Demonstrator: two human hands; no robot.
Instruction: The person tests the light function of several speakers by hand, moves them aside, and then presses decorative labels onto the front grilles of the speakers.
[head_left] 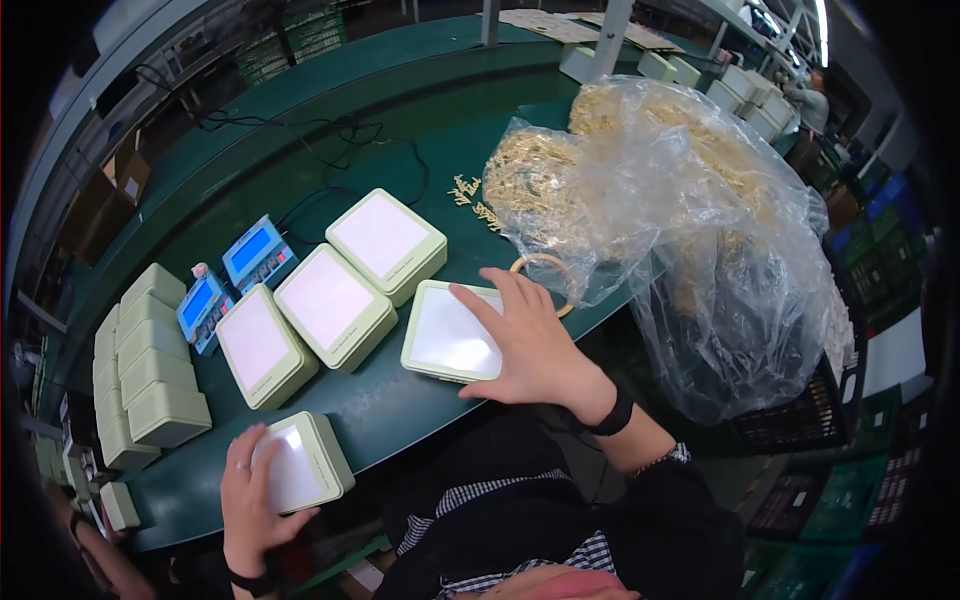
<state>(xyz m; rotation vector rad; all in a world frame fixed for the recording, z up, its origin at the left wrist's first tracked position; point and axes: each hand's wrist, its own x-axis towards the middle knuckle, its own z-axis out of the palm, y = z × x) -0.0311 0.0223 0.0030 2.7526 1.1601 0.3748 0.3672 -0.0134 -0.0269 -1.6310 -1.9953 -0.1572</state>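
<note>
My left hand [251,491] is on a pale green square box [323,449] with a white front panel, at the table's near edge. Its fingers lie over the left side and the thumb sits along the lower edge. Further right, my right hand [540,345] spans a second box [440,335] of the same kind, fingers over its upper right part and thumb at its lower edge. A bright reflection shows on that panel. Between and beyond my hands lie three more such boxes, panel up: one on the left [262,345], a middle one [333,305] and a far one [385,240].
Stacked pale green boxes [160,365] stand at the left, beside two blue devices with screens [253,253] [203,308]. Clear plastic bags [690,200] of small beige pieces fill the right, near a tan ring [565,275]. Black cables [350,130] cross the green table [400,430].
</note>
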